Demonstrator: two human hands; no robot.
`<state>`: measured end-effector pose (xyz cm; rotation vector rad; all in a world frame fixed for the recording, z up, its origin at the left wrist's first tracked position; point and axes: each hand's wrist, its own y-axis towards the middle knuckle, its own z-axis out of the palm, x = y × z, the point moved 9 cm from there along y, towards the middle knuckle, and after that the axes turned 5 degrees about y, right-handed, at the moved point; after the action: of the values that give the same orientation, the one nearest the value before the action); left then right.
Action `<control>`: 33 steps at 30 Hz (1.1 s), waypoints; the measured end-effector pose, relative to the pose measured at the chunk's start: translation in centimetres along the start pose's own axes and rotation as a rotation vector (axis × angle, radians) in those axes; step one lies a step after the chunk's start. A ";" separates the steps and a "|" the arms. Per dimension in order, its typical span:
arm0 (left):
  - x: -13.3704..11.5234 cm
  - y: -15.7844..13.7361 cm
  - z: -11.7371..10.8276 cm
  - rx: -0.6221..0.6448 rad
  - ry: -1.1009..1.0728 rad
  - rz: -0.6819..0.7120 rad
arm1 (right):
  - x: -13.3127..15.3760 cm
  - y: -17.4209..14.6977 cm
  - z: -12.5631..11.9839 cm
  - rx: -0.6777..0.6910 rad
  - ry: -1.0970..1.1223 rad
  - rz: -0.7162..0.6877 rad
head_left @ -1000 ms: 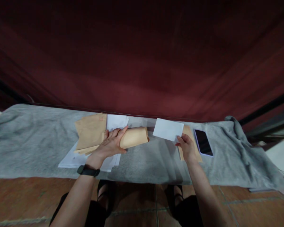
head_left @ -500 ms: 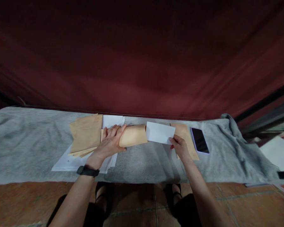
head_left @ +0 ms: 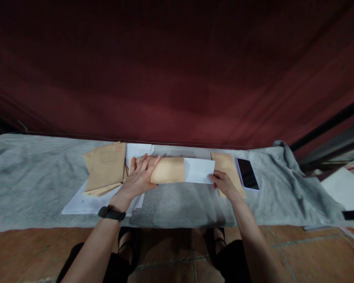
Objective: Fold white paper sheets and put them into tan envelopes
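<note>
My left hand [head_left: 141,175] lies across the left part of a brown paper envelope [head_left: 169,170], fingers over its far side and thumb by its near edge, gripping it. The envelope's right end bows a little. A folded white paper sheet [head_left: 199,170] is at that right end, its left edge inside the envelope's mouth. My right hand [head_left: 222,182] pinches the sheet's lower right corner between thumb and fingers. Beneath that hand lies another brown envelope [head_left: 233,177], partly hidden by it.
Left of my hands, a stack of brown envelopes [head_left: 104,167] rests on white sheets [head_left: 81,200]. A phone [head_left: 247,173] lies at the right. Everything is on a grey cloth [head_left: 177,204], with a dark red curtain [head_left: 177,98] behind. White paper [head_left: 343,188] shows at the far right.
My right hand has brought the white sheet left and level, so its left edge has gone into the envelope's mouth. My left hand keeps its hold on the envelope.
</note>
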<state>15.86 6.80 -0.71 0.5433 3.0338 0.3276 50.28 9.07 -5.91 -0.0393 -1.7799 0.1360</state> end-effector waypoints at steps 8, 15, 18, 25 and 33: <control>-1.7 0.3 0.1 -0.010 -0.051 0.027 | 0.5 -0.5 2.5 -0.030 0.150 0.006; -3.1 0.5 0.4 0.005 -0.085 0.064 | 0.3 -1.0 4.3 -0.108 0.213 -0.036; -3.5 0.6 0.3 0.020 -0.094 0.073 | 0.2 -1.0 5.0 -0.090 0.225 -0.026; -4.6 0.7 0.2 0.050 -0.103 0.102 | 0.3 -1.5 6.9 0.003 0.227 0.018; -4.9 0.7 0.7 0.057 -0.133 0.114 | 0.1 -1.6 7.8 0.042 0.238 0.041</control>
<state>20.74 5.90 -1.23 0.7137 2.8981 0.2003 42.72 6.91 -7.21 -0.0595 -1.5387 0.1907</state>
